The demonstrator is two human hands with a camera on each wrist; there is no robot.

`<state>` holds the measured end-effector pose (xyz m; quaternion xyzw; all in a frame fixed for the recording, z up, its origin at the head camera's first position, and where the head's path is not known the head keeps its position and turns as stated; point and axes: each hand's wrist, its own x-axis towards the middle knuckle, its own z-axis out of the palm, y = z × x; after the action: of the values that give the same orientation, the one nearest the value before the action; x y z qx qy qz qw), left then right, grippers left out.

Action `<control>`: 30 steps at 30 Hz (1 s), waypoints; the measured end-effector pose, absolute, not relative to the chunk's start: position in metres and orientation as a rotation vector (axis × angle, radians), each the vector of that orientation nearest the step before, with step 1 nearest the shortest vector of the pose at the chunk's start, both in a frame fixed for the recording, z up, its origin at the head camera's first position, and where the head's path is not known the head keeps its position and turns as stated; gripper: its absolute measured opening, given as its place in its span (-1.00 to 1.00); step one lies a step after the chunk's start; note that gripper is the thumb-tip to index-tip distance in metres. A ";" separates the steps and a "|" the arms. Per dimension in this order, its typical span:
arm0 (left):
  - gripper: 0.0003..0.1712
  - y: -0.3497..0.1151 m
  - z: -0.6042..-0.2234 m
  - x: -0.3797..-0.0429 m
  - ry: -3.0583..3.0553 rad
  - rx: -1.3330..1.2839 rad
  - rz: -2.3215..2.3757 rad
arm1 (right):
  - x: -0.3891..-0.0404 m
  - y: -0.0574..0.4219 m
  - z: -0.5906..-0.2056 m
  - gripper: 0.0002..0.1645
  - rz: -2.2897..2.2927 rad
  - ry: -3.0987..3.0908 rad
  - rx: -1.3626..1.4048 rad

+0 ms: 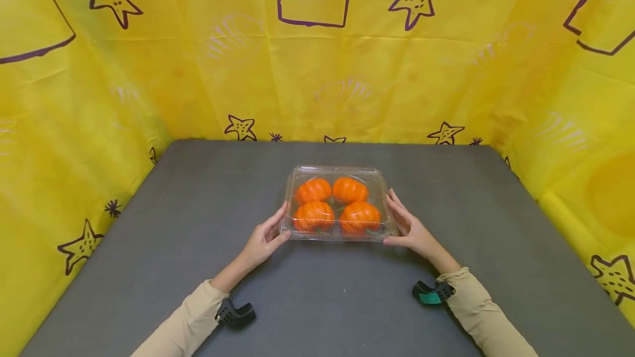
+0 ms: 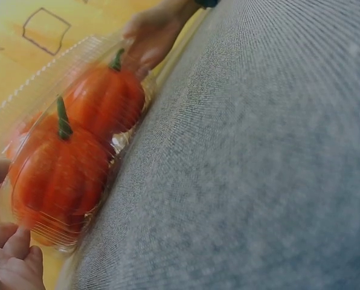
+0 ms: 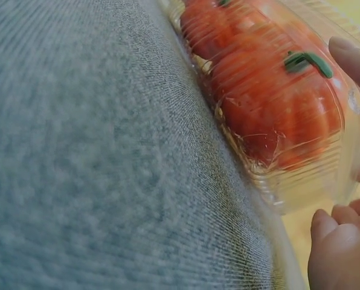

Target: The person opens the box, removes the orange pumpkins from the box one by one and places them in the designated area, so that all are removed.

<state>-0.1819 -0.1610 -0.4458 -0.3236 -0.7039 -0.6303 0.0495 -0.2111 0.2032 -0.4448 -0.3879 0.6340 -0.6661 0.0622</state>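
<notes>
A clear plastic clamshell box (image 1: 337, 238) with its lid down holds several small orange pumpkins (image 1: 360, 217). Green stems show on the pumpkins (image 2: 59, 175) in the left wrist view. My left hand (image 1: 263, 241) grips the box's left side, thumb at the near corner and fingers along the side. On the opposite side my right hand (image 1: 414, 233) holds the box the same way, its thumb at the near right corner. In the right wrist view the thumb (image 3: 354, 63) lies by the box wall. Whether the base touches the table cannot be told.
The box is over the middle of a dark grey table (image 1: 223, 180). Yellow cloth (image 1: 317, 81) printed with starfish hangs behind the table and along both sides. Black wrist mounts (image 1: 237, 314) stick out from both sleeves.
</notes>
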 end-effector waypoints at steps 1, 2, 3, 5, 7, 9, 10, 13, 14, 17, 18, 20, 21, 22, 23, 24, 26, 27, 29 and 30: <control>-0.34 -0.161 -0.446 -0.182 -2.140 -0.988 -1.921 | -0.211 0.203 -0.445 0.04 -2.010 1.927 -1.188; -0.33 -0.161 -0.446 -0.182 -2.134 -0.991 -1.923 | -0.212 0.203 -0.444 0.04 -2.006 1.933 -1.204; -0.32 -0.161 -0.446 -0.182 -2.126 -0.990 -1.927 | -0.212 0.203 -0.444 0.04 -1.999 1.944 -1.210; -0.29 -0.161 -0.446 -0.181 -2.106 -0.978 -1.950 | -0.213 0.203 -0.443 0.04 -1.984 1.973 -1.221; -0.24 -0.162 -0.446 -0.181 -2.073 -0.952 -2.025 | -0.213 0.204 -0.442 0.05 -1.972 2.005 -1.222; -0.21 -0.162 -0.446 -0.181 -2.040 -0.914 -2.104 | -0.214 0.204 -0.441 0.05 -1.958 2.024 -1.231; -0.21 -0.162 -0.447 -0.181 -2.029 -0.895 -2.134 | -0.215 0.205 -0.440 0.06 -1.952 2.030 -1.240; -0.21 -0.160 -0.447 -0.182 -2.029 -0.848 -2.176 | -0.217 0.208 -0.437 0.07 -1.936 2.054 -1.269; -0.21 -0.160 -0.447 -0.182 -2.050 -0.840 -2.162 | -0.217 0.209 -0.436 0.08 -1.930 2.064 -1.275; -0.18 -0.158 -0.448 -0.182 -2.117 -0.814 -2.130 | -0.219 0.212 -0.433 0.08 -1.928 2.112 -1.282; -0.17 -0.157 -0.448 -0.182 -2.132 -0.813 -2.122 | -0.220 0.213 -0.432 0.08 -1.936 2.123 -1.277; -0.15 -0.157 -0.447 -0.182 -2.151 -0.814 -2.118 | -0.221 0.213 -0.430 0.07 -1.994 2.116 -1.238; -0.14 -0.156 -0.447 -0.182 -2.146 -0.817 -2.126 | -0.222 0.212 -0.429 0.07 -2.043 2.102 -1.218; -0.14 -0.157 -0.446 -0.182 -2.141 -0.820 -2.130 | -0.224 0.211 -0.428 0.06 -2.098 2.079 -1.206; -0.14 -0.157 -0.446 -0.182 -2.134 -0.828 -2.132 | -0.226 0.210 -0.427 0.05 -2.157 2.048 -1.192; -0.14 -0.157 -0.446 -0.183 -2.126 -0.841 -2.136 | -0.228 0.208 -0.426 0.05 -2.211 2.016 -1.184; -0.14 -0.158 -0.445 -0.183 -2.115 -0.851 -2.136 | -0.234 0.205 -0.422 0.06 -2.295 1.953 -1.188; -0.14 -0.158 -0.445 -0.183 -2.112 -0.854 -2.134 | -0.238 0.204 -0.420 0.06 -2.310 1.939 -1.197; -0.14 -0.159 -0.446 -0.183 -2.110 -0.863 -2.119 | -0.245 0.202 -0.414 0.04 -2.312 1.925 -1.203; -0.14 -0.159 -0.446 -0.183 -2.109 -0.864 -2.112 | -0.248 0.201 -0.411 0.05 -2.299 1.931 -1.195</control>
<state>-0.1827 -0.1594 -0.4460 -0.2781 -0.6785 -0.6797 0.0170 -0.2481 0.2012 -0.4114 -0.3694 0.5970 -0.7107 -0.0451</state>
